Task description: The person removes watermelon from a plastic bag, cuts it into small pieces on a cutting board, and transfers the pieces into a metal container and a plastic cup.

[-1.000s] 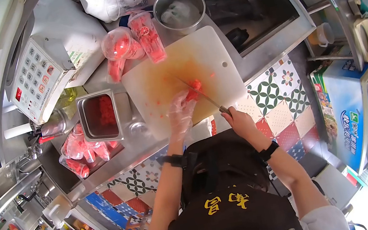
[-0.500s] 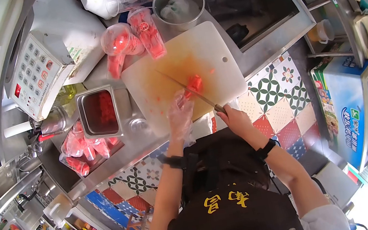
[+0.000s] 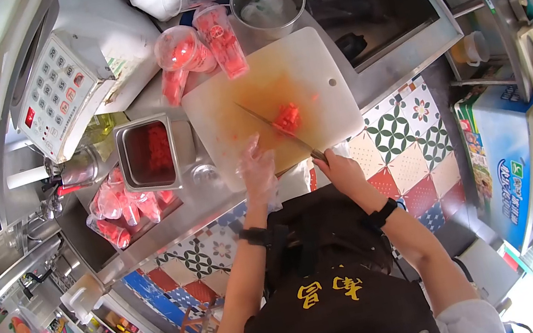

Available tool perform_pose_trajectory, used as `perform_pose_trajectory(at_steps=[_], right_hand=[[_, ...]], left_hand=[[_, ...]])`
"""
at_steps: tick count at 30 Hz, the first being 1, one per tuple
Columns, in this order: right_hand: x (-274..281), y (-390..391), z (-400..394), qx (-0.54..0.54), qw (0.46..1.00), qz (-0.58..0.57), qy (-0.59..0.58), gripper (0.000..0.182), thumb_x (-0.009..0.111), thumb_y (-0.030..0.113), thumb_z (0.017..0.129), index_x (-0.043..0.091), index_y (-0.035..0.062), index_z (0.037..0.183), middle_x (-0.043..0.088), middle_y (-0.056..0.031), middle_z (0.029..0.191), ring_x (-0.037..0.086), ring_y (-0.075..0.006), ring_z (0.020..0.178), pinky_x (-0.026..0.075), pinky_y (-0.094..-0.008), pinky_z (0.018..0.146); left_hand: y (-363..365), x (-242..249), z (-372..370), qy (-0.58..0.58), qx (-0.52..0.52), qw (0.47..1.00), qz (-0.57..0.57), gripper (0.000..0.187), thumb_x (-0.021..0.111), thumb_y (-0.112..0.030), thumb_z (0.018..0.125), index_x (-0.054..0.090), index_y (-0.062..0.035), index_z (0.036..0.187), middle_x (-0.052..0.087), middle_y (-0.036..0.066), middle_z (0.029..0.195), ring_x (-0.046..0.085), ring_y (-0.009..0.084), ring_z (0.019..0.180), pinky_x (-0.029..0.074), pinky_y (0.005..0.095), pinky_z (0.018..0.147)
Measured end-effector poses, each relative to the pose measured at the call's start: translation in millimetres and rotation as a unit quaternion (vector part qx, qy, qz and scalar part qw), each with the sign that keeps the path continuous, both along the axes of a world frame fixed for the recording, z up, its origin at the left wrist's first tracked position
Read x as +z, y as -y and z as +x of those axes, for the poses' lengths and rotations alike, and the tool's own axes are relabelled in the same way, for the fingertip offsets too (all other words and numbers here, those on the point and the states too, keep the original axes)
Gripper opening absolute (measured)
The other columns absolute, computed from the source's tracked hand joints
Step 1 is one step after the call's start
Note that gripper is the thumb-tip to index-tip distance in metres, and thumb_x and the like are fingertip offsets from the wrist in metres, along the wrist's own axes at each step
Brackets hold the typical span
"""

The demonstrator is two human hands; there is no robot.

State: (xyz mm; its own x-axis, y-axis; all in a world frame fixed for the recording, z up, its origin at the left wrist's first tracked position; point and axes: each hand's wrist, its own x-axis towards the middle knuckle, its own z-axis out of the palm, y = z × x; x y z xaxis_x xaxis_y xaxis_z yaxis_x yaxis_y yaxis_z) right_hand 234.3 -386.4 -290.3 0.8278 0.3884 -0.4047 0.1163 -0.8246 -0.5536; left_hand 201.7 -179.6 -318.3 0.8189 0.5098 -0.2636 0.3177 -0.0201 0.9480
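Note:
My right hand (image 3: 343,172) is closed round the handle of a long knife (image 3: 271,126), whose blade lies slantwise over the white cutting board (image 3: 336,108). Beside the blade, on its right, is a small heap of cut red fruit (image 3: 287,118); its exact kind I cannot make out. My left hand (image 3: 257,168), in a clear plastic glove, is over the board's near edge, left of the knife. Its fingers are apart and nothing shows in them. Orange-brown juice stains the middle of the board.
Left of the board stands a steel container (image 3: 181,149) with red pieces inside. Clear cups of red fruit (image 3: 223,42) stand behind the board, and bagged ones (image 3: 123,202) lie lower left. A steel pot (image 3: 269,5) stands by the sink (image 3: 395,47). A keypad machine (image 3: 58,96) is at left.
My left hand has drawn back from the red fruit and let go of it. The fruit now lies as a loose heap by the blade. My right hand keeps its hold on the knife.

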Motion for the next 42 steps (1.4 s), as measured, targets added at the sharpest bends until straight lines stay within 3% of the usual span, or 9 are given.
perform_pose_trajectory(at_steps=[12, 21, 24, 27, 29, 33, 36, 39, 42], right_hand=[[2, -3, -4, 0.022, 0.999, -0.011, -0.027, 0.040, 0.050, 0.044, 0.096, 0.050, 0.0045, 0.091, 0.063, -0.0193, 0.070, 0.062, -0.0420, 0.066, 0.049, -0.0521, 0.059], [11, 45, 19, -0.108, 0.990, 0.056, -0.074, 0.038, 0.047, 0.041, 0.098, 0.051, 0.0036, 0.095, 0.062, -0.0261, 0.073, 0.059, -0.0485, 0.073, 0.044, -0.0558, 0.062], [-4, 57, 26, -0.133, 0.985, 0.070, -0.083, 0.039, 0.046, 0.039, 0.099, 0.053, 0.0014, 0.093, 0.059, -0.0242, 0.069, 0.059, -0.0454, 0.068, 0.043, -0.0506, 0.060], [-13, 55, 28, -0.134, 0.981, 0.089, -0.107, 0.039, 0.046, 0.037, 0.100, 0.056, -0.0001, 0.093, 0.058, -0.0233, 0.068, 0.060, -0.0427, 0.067, 0.044, -0.0464, 0.060], [-14, 46, 27, -0.122, 0.977, 0.123, -0.128, 0.038, 0.047, 0.036, 0.100, 0.056, -0.0001, 0.094, 0.059, -0.0240, 0.070, 0.060, -0.0428, 0.069, 0.045, -0.0463, 0.061], [-23, 25, 17, -0.085, 0.976, 0.128, -0.152, 0.038, 0.045, 0.036, 0.100, 0.055, -0.0003, 0.095, 0.060, -0.0239, 0.071, 0.060, -0.0429, 0.070, 0.046, -0.0454, 0.063], [-33, 18, 13, -0.099, 0.965, 0.130, -0.203, 0.041, 0.043, 0.039, 0.100, 0.055, -0.0001, 0.095, 0.059, -0.0243, 0.071, 0.060, -0.0441, 0.071, 0.046, -0.0463, 0.063], [-16, 7, 15, -0.095, 0.962, 0.144, -0.211, 0.041, 0.043, 0.039, 0.101, 0.054, -0.0001, 0.094, 0.058, -0.0242, 0.069, 0.059, -0.0455, 0.070, 0.045, -0.0467, 0.062], [-17, 3, 13, -0.075, 0.968, 0.150, -0.188, 0.041, 0.044, 0.039, 0.100, 0.054, 0.0000, 0.092, 0.058, -0.0253, 0.070, 0.058, -0.0472, 0.070, 0.044, -0.0479, 0.061]], left_hand=[[8, -2, -3, 0.002, -0.074, 0.992, 0.104, 0.049, 0.060, -0.002, 0.086, 0.045, -0.0009, 0.133, 0.045, 0.016, 0.136, 0.048, 0.0263, 0.125, 0.040, 0.0371, 0.105], [24, -8, 28, 0.057, 0.023, 0.996, 0.065, 0.054, 0.056, -0.008, 0.091, 0.037, 0.0013, 0.140, 0.041, 0.017, 0.139, 0.043, 0.0283, 0.128, 0.034, 0.0359, 0.109], [31, 6, 54, 0.041, -0.088, 0.973, 0.208, 0.049, 0.053, -0.011, 0.094, 0.039, 0.0037, 0.139, 0.040, 0.018, 0.140, 0.041, 0.0299, 0.130, 0.031, 0.0350, 0.110], [61, 8, 80, 0.095, -0.010, 0.982, 0.163, 0.045, 0.051, -0.012, 0.096, 0.041, 0.0050, 0.137, 0.043, 0.020, 0.137, 0.043, 0.0333, 0.128, 0.035, 0.0354, 0.107], [69, 1, 93, 0.041, 0.046, 0.985, 0.160, 0.044, 0.050, -0.011, 0.097, 0.041, 0.0049, 0.137, 0.046, 0.022, 0.133, 0.046, 0.0349, 0.125, 0.038, 0.0360, 0.105], [74, 3, 110, 0.043, 0.096, 0.927, 0.360, 0.038, 0.049, -0.011, 0.098, 0.044, 0.0056, 0.132, 0.053, 0.021, 0.122, 0.054, 0.0355, 0.114, 0.044, 0.0356, 0.097], [68, 2, 110, 0.095, 0.112, 0.960, 0.240, 0.029, 0.049, -0.010, 0.097, 0.048, 0.0064, 0.121, 0.056, 0.019, 0.112, 0.057, 0.0328, 0.103, 0.046, 0.0357, 0.092], [67, -22, 108, 0.156, 0.192, 0.938, 0.242, 0.021, 0.051, -0.013, 0.098, 0.050, 0.0041, 0.111, 0.059, 0.013, 0.104, 0.058, 0.0240, 0.092, 0.047, 0.0326, 0.083], [65, -18, 102, 0.139, 0.244, 0.959, -0.037, 0.016, 0.052, -0.014, 0.099, 0.053, -0.0004, 0.107, 0.061, 0.007, 0.096, 0.057, 0.0142, 0.085, 0.046, 0.0266, 0.077]])
